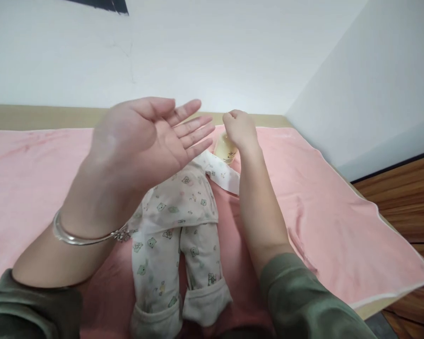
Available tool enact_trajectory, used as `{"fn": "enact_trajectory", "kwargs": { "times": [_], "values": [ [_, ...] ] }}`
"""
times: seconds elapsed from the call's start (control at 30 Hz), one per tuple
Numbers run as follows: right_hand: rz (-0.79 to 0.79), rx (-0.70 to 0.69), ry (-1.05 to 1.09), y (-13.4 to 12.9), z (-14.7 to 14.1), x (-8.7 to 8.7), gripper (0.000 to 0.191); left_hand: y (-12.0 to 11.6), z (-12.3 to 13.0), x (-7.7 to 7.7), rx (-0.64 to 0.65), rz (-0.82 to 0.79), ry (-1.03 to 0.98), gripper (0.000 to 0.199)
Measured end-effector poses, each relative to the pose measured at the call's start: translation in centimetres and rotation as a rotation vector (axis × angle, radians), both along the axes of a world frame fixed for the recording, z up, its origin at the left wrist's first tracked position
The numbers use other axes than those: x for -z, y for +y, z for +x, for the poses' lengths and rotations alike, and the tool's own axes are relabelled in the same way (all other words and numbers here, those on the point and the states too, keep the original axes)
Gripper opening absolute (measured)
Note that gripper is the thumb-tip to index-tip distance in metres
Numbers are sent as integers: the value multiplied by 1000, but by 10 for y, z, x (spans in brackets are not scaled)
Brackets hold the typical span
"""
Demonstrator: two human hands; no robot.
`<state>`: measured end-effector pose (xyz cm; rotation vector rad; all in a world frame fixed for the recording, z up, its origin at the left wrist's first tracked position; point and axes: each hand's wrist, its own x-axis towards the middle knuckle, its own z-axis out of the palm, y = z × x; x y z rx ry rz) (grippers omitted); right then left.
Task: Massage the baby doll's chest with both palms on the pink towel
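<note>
Two hands differ in reach: the right hand point(238, 127) is nearer the pale yellow bottle point(225, 149), which sits at about 7 o'clock from its curled grip, just beside or under it. Whether those fingers pinch the hidden top, I cannot tell. The bottle's long axis appears to run from 1 to 7 o'clock, beyond the small printed outfit point(182, 197) on the pink cloth point(325, 202). The left hand point(141, 146), palm showing, fingers spread and empty, has the bottle at 3 o'clock.

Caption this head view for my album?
Open left hand over patterned baby clothes on a pink blanket, right hand by a bottle.
</note>
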<state>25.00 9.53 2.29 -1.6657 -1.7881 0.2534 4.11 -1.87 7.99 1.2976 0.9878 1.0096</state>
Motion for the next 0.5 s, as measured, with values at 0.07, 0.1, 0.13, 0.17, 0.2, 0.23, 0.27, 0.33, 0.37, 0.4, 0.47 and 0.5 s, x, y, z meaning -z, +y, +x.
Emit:
{"fn": "enact_trajectory", "kwargs": {
  "times": [0.07, 0.1, 0.13, 0.17, 0.2, 0.23, 0.27, 0.33, 0.37, 0.4, 0.47, 0.5],
  "values": [
    [-26, -1, 7, -1, -2, -3, 25, -11, -15, -13, -48, -73, -197, 58],
    [-30, 1, 12, -2, -3, -4, 25, -14, -24, -15, -60, -76, -295, 56],
    [-31, 5, 17, -3, -3, -5, 25, -16, -33, -16, -51, -66, -374, 51],
    [-29, 8, 20, -4, -4, -5, 25, -18, -42, -16, -37, -46, -428, 46],
    [-27, 10, 21, -4, -4, -6, 24, -20, -49, -14, -28, -20, -434, 44],
    [-26, 11, 18, -5, -4, -6, 24, -22, -54, -13, -28, 2, -411, 45],
    [-27, 9, 10, -5, -3, -7, 23, -24, -58, -12, -27, 14, -387, 46],
    [-37, 0, -7, -5, -3, -7, 24, -28, -58, -12, -43, 24, -377, 49],
    [-42, -3, -15, -5, -2, -7, 25, -29, -56, -12, -68, 15, -383, 52],
    [-46, -5, -21, -4, -2, -7, 26, -30, -54, -13, -93, 1, -388, 53],
    [-58, -2, -25, -6, -1, -9, 33, -30, -47, -15, -131, -15, -346, 58],
    [-69, 5, -31, -8, -1, -12, 38, -31, -45, -16, -134, -21, -340, 60]
  ]
}}
